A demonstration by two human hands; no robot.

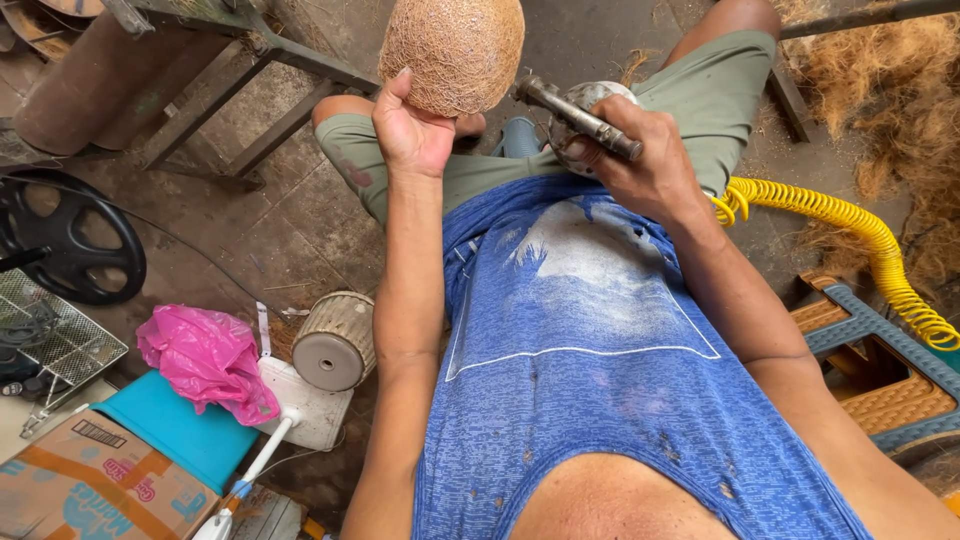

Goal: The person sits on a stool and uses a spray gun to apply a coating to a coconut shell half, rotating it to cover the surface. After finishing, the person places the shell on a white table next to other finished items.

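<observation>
My left hand [412,130] holds up a round, fibrous brown coconut [453,50], gripping it from below in front of my knees. My right hand [640,155] is closed around a grey metal pneumatic tool [578,115] with a round head and a cylindrical handle, held just right of the coconut. A coiled yellow air hose [850,225] runs from the tool off to the right. I am seated, wearing green shorts and a blue shirt.
A metal frame [250,60] stands at the upper left. A black wheel [70,235], a wire basket [50,335], a pink plastic bag [205,360], a cardboard box [90,480] and a ribbed spool [335,340] lie left. Coconut fibre [890,80] piles at right beside a woven stool [880,370].
</observation>
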